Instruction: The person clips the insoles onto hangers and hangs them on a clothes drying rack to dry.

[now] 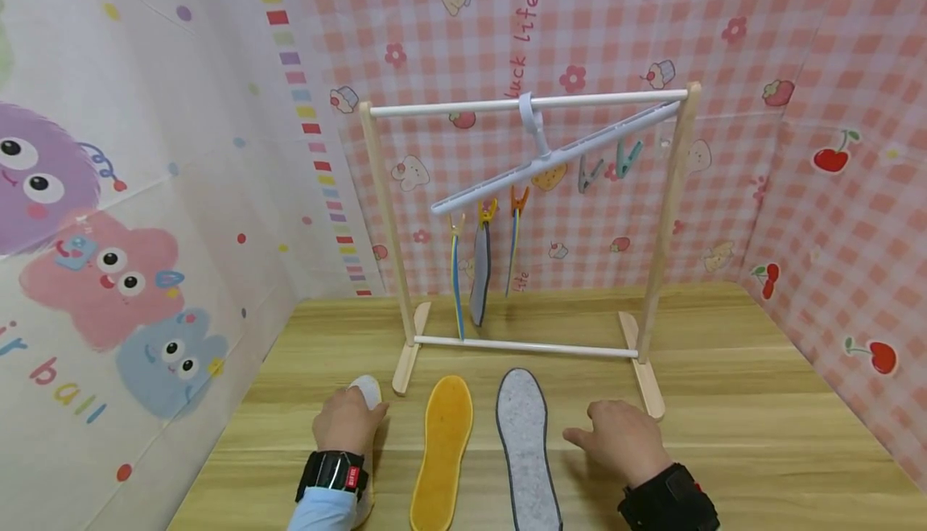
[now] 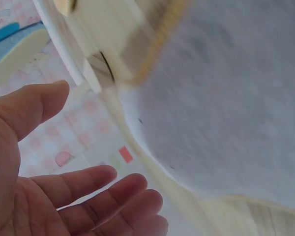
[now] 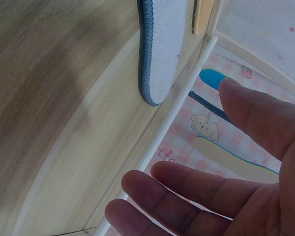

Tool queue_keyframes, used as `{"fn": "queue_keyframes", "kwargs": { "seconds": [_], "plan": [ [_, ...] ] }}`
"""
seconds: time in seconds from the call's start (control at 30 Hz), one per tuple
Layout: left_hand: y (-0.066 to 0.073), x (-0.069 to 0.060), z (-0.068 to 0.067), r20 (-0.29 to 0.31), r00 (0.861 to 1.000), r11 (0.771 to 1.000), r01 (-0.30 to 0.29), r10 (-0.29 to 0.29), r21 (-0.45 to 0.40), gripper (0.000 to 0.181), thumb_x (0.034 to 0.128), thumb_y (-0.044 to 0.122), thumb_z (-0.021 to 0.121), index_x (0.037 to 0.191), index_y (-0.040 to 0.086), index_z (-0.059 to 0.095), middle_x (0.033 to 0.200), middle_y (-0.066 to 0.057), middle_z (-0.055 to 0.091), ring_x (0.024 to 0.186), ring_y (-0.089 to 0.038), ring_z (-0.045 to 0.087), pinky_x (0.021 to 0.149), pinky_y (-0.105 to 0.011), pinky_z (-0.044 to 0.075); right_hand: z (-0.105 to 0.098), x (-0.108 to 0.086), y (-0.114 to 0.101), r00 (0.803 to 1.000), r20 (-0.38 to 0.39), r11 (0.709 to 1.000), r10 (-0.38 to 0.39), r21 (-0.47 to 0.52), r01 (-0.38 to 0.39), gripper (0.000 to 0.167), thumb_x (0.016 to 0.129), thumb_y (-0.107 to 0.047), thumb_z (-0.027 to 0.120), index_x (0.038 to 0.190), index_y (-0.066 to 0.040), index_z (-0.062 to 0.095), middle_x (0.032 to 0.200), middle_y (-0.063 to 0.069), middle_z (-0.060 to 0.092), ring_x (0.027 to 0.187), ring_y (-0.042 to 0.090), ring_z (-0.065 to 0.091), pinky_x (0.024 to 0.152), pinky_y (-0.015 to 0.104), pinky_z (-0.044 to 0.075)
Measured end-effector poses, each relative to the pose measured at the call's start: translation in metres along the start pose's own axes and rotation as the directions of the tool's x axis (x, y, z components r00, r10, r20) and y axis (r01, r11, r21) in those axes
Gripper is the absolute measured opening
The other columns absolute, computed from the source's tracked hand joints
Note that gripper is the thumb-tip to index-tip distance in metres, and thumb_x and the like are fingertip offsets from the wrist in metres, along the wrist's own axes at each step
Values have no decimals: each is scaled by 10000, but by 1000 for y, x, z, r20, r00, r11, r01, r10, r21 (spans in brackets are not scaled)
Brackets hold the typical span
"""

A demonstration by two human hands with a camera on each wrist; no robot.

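Observation:
My left hand (image 1: 349,422) is over a white insole (image 1: 368,390) at the left of the table. Its fingers (image 2: 103,196) are apart and relaxed in the left wrist view, beside the pale insole (image 2: 226,108) with yellow edging; contact is unclear. A yellow insole (image 1: 443,450) and a grey, dark-edged insole (image 1: 527,442) lie flat between the hands. To the right of the grey one, my right hand (image 1: 626,442) has its thumb and fingers spread, holding nothing. The right wrist view shows that hand (image 3: 236,201) near the dark-edged insole (image 3: 162,49).
Behind stands a wooden rack (image 1: 669,225) with a white top bar (image 1: 449,108). A tilted white hanger (image 1: 579,147) hangs there, its left end low. Three clips on its left half hold insoles, including a grey one (image 1: 480,273); green clips (image 1: 627,161) dangle at right.

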State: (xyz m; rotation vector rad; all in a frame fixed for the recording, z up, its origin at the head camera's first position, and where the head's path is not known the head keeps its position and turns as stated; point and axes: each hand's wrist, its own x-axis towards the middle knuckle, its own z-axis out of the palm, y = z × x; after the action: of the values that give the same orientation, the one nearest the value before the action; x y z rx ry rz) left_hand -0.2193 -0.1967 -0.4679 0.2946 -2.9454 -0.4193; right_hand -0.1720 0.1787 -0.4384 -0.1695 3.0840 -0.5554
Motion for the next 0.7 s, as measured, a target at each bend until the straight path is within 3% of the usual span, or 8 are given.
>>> {"fn": "queue_keyframes", "kwargs": {
  "seconds": [0.23, 0.4, 0.7],
  "plan": [
    [-6, 0, 0, 44, 997, 995, 62, -65, 77, 629, 853, 464, 714, 929, -158, 661, 846, -260, 570, 828, -407, 620, 651, -549, 520, 2, -1, 2, 1000, -4, 1000, -2, -3, 2, 378, 822, -430, 772, 715, -92, 640, 628, 4, 533, 575, 170, 485, 524, 356, 391],
    [-11, 2, 3, 102, 991, 989, 74, -87, 127, 647, 867, 469, 693, 978, -167, 655, 865, -277, 575, 851, -426, 630, 684, -549, 516, 2, -2, 2, 1000, 0, 1000, -7, 3, 7, 375, 828, -418, 769, 710, -87, 639, 622, 1, 522, 577, 169, 473, 535, 352, 385],
    [-19, 8, 5, 208, 966, 974, 116, -156, 193, 622, 930, 489, 598, 1027, -119, 686, 942, -286, 589, 898, -439, 638, 732, -538, 520, 2, -4, 2, 1000, 7, 1000, -7, 5, 7, 378, 827, -426, 768, 731, -77, 661, 632, 6, 544, 583, 165, 478, 531, 351, 388]
  ]
}}
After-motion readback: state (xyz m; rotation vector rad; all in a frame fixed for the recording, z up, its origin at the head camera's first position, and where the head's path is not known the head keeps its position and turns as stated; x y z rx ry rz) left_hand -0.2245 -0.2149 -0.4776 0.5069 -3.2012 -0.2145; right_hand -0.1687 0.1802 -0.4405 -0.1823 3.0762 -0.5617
